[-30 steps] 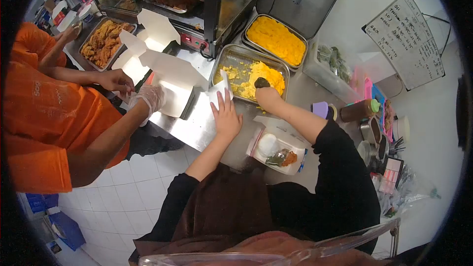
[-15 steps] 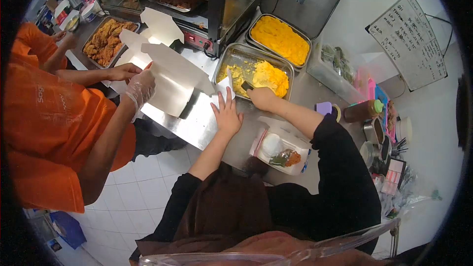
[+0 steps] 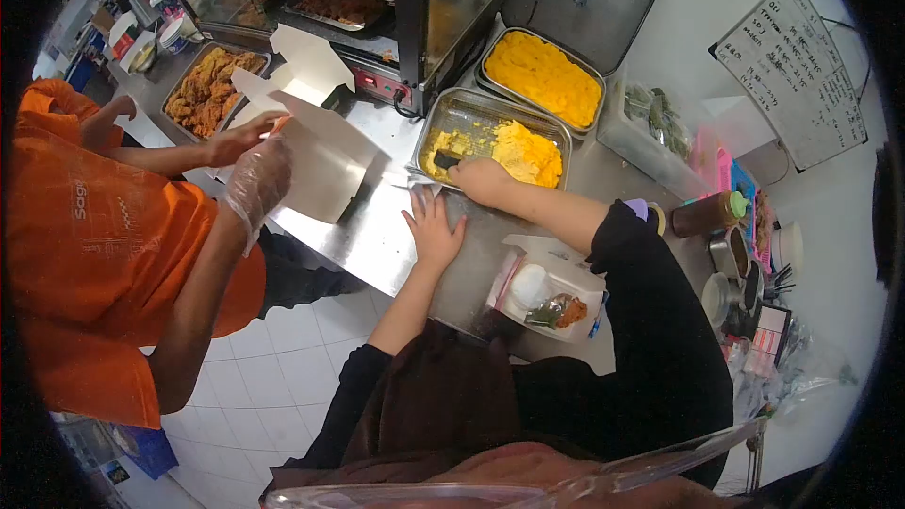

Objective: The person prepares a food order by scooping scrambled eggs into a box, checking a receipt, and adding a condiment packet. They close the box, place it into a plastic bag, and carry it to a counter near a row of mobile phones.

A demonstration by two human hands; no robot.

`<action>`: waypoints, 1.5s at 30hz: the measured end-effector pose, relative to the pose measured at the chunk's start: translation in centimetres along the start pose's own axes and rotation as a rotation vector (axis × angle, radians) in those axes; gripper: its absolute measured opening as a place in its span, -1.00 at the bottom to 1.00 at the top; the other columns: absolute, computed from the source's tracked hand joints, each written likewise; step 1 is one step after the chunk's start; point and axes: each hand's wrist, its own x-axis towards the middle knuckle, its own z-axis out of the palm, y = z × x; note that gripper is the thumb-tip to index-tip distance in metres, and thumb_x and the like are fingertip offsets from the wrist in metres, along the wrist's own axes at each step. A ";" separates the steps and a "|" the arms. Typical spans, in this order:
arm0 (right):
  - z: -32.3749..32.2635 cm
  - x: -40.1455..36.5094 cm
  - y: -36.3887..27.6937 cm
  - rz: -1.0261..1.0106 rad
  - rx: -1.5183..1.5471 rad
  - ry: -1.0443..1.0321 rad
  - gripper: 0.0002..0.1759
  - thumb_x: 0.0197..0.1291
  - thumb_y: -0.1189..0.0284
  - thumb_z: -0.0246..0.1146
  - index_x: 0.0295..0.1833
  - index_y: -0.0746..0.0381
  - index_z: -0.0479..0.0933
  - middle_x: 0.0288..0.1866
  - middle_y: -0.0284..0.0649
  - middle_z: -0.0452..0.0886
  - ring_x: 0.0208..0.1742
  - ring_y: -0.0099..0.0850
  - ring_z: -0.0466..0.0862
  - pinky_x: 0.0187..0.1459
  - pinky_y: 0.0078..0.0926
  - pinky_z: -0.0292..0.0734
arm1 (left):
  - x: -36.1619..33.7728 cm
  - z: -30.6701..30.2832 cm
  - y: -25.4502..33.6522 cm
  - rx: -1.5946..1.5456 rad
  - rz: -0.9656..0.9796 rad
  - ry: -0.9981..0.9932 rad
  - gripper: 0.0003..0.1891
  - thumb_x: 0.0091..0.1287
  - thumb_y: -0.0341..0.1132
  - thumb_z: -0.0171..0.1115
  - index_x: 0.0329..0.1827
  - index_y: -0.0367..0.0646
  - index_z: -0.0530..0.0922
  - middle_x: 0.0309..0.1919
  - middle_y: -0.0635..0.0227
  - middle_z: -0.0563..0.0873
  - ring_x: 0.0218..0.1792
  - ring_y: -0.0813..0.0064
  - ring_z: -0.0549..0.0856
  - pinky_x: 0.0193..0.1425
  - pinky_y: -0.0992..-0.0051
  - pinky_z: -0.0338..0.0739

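Observation:
My right hand [image 3: 483, 179] is closed round a short black utensil [image 3: 447, 159] over the near left part of a metal tray [image 3: 567, 155]. Yellow scrambled egg [image 3: 528, 155] is heaped on the tray's right side, with loose bits to the left. My left hand [image 3: 436, 234] is open, its fingers spread at the near edge of the tray beside a piece of white paper [image 3: 416, 173]. In front of me sits an open meal box [image 3: 510, 312] with a mound of white rice [image 3: 530, 285], a small clear packet with green in it and some reddish-brown food.
A second tray of yellow egg [image 3: 547, 77] stands behind, its lid [image 3: 584, 0] raised. On the left, a co-worker in orange [image 3: 132, 254] handles an open white box [image 3: 325, 160] near fried chicken [image 3: 203, 94]. A sauce bottle [image 3: 702, 215] and tubs line the right.
My right hand has moved left across the tray with the utensil. The white paper that stood up by my left hand now lies lower. The co-worker's gloved hand has shifted slightly.

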 end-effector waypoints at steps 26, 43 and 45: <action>-2.1 3.8 1.1 -0.034 -0.123 -0.218 -0.72 0.14 0.31 0.02 -0.17 0.16 0.59 -0.26 -0.11 0.66 -0.22 -0.18 0.67 -0.21 -0.22 0.55 | 0.6 0.7 0.3 -0.072 -0.075 -0.073 -0.19 0.04 0.00 0.23 0.29 -0.30 0.19 0.33 0.02 0.16 0.38 -0.07 -0.01 0.23 -0.37 -0.13; -7.7 -7.5 7.2 0.376 1.147 -0.117 -0.73 0.38 0.22 -0.04 -0.21 0.15 0.44 -0.52 -0.52 0.39 -0.51 -0.74 0.34 -0.48 -0.77 0.28 | -5.7 -5.9 -0.5 -0.495 0.004 -0.015 -0.32 0.18 -0.29 0.20 0.36 -0.25 0.15 0.23 -0.06 0.34 0.26 -0.06 0.29 0.34 0.23 0.15; -10.4 -11.8 5.4 0.334 1.153 -0.069 -0.74 0.38 0.22 -0.04 -0.22 0.15 0.44 -0.50 -0.53 0.37 -0.50 -0.75 0.33 -0.49 -0.81 0.26 | -8.0 -7.5 -0.7 -0.513 0.069 -0.009 -0.41 0.19 -0.36 0.19 0.30 -0.28 0.26 0.18 -0.05 0.41 0.21 0.00 0.38 0.29 0.30 0.22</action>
